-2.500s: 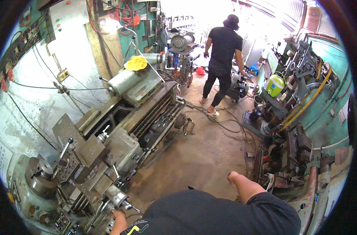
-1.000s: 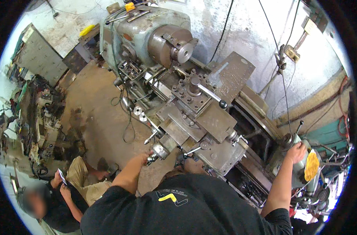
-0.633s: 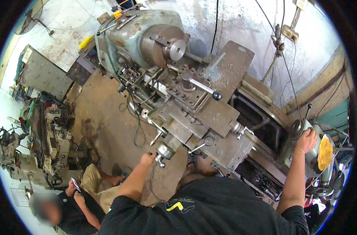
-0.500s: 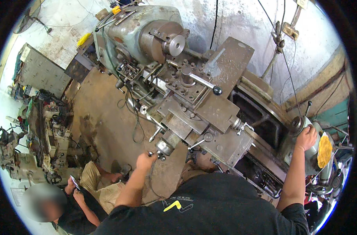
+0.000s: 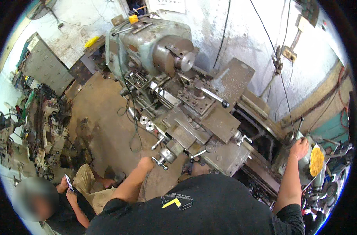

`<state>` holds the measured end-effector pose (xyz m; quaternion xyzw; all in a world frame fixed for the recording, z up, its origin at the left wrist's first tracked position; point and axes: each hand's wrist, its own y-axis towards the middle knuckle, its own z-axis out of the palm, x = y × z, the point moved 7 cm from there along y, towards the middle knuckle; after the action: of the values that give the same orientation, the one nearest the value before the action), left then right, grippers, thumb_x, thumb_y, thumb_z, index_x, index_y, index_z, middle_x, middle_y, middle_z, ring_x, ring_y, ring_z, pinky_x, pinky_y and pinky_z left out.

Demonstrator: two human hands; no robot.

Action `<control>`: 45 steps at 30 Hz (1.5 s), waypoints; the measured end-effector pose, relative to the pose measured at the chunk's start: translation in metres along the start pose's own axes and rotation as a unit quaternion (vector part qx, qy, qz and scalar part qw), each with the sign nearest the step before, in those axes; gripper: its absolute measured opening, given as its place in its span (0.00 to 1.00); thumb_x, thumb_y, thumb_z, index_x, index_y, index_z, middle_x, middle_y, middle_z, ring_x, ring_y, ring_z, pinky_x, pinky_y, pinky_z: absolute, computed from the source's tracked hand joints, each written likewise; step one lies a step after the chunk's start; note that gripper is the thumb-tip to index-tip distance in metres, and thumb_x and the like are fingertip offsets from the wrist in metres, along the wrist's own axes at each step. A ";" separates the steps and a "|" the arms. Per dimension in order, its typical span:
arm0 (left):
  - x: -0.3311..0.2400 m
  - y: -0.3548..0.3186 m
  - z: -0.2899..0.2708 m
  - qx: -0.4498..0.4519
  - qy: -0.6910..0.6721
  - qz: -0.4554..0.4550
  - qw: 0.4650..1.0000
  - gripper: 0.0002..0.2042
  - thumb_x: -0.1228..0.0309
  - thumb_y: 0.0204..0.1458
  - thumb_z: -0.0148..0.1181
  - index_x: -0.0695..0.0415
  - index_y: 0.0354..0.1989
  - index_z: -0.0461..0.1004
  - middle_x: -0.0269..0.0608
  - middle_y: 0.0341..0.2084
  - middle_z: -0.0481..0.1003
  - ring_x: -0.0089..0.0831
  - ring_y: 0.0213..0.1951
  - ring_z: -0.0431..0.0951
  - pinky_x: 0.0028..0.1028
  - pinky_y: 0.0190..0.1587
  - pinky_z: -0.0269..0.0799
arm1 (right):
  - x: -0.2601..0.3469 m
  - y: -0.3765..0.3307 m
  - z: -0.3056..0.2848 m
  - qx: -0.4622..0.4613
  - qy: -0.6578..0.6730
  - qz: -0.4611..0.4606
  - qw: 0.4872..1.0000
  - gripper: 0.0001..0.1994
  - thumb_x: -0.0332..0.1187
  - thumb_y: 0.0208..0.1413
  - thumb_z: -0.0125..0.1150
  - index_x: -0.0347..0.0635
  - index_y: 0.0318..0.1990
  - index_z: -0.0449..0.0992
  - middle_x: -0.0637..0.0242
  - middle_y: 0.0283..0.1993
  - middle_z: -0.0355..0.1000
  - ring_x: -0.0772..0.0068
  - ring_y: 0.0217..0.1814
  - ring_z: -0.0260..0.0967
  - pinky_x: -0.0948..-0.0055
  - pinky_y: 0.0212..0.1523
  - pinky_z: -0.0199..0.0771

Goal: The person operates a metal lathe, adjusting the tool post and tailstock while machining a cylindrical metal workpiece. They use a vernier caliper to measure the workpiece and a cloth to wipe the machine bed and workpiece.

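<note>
My left hand (image 5: 146,163) is closed at the outer end of a small metal crank handle (image 5: 160,161) on the front of a lathe carriage (image 5: 182,133). The fingertips are partly hidden behind the knuckles. To the right, my right hand (image 5: 300,148) rests over the top of the grey tailstock (image 5: 292,158), fingers laid on its casing beside a lever (image 5: 301,123). In the grey headstock, the chuck (image 5: 166,55) carries a round, bright metal workpiece (image 5: 187,61) with a centre hole. The tool post (image 5: 198,92) has a long lever with a black knob (image 5: 225,104) and stands apart from the workpiece.
At lower left a seated person (image 5: 74,199) holds a phone (image 5: 68,181). Another greasy machine (image 5: 43,133) and a grey cabinet (image 5: 51,64) stand on the left. A cable (image 5: 133,133) hangs before the lathe. A yellow piece (image 5: 316,161) lies against the tailstock.
The whole view has shifted, so the lathe's head sits lower and further right. More of the crank's arms shows beside my left hand. My right hand stays on the tailstock.
</note>
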<state>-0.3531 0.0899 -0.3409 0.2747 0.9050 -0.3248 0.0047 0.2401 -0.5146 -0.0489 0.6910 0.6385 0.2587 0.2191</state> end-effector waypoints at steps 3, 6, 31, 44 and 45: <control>-0.024 -0.030 0.032 0.085 -0.071 0.086 0.990 0.17 0.59 0.46 0.61 0.60 0.36 0.81 0.56 0.33 0.80 0.49 0.39 0.82 0.43 0.44 0.77 | -0.002 -0.001 0.002 0.021 -0.001 0.032 0.999 0.17 0.41 0.60 0.48 0.48 0.52 0.76 0.55 0.52 0.72 0.47 0.53 0.70 0.51 0.53 0.69; -0.042 -0.026 0.078 0.128 -0.057 0.075 0.987 0.17 0.59 0.47 0.62 0.60 0.37 0.81 0.56 0.35 0.80 0.50 0.39 0.82 0.44 0.43 0.77 | -0.002 -0.001 0.002 0.024 0.008 0.040 0.999 0.18 0.42 0.60 0.47 0.48 0.52 0.75 0.55 0.52 0.72 0.47 0.53 0.69 0.50 0.53 0.68; -0.030 -0.044 -0.038 -0.052 -0.081 -0.047 0.994 0.13 0.65 0.51 0.58 0.59 0.39 0.81 0.55 0.40 0.80 0.53 0.45 0.80 0.47 0.48 0.75 | 0.004 -0.002 0.006 -0.008 -0.015 -0.023 1.000 0.21 0.47 0.63 0.47 0.37 0.48 0.74 0.46 0.49 0.74 0.43 0.51 0.72 0.47 0.51 0.71; -0.021 0.003 -0.001 -0.054 -0.103 -0.061 0.991 0.14 0.64 0.50 0.61 0.56 0.43 0.81 0.55 0.43 0.79 0.52 0.46 0.80 0.45 0.49 0.76 | 0.001 -0.004 0.006 0.028 0.022 -0.030 0.999 0.22 0.46 0.63 0.47 0.40 0.57 0.72 0.49 0.54 0.71 0.43 0.55 0.70 0.47 0.54 0.69; -0.017 -0.012 -0.014 -0.057 -0.108 -0.062 0.991 0.14 0.64 0.50 0.61 0.56 0.44 0.81 0.54 0.43 0.80 0.51 0.46 0.80 0.45 0.48 0.76 | -0.001 -0.004 0.009 0.050 0.029 -0.023 0.998 0.22 0.45 0.63 0.47 0.40 0.57 0.72 0.49 0.54 0.71 0.43 0.55 0.70 0.47 0.54 0.69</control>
<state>-0.3417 0.0824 -0.3195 0.1804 0.9317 -0.2999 0.0976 0.2422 -0.5151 -0.0587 0.6785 0.6724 0.2410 0.1718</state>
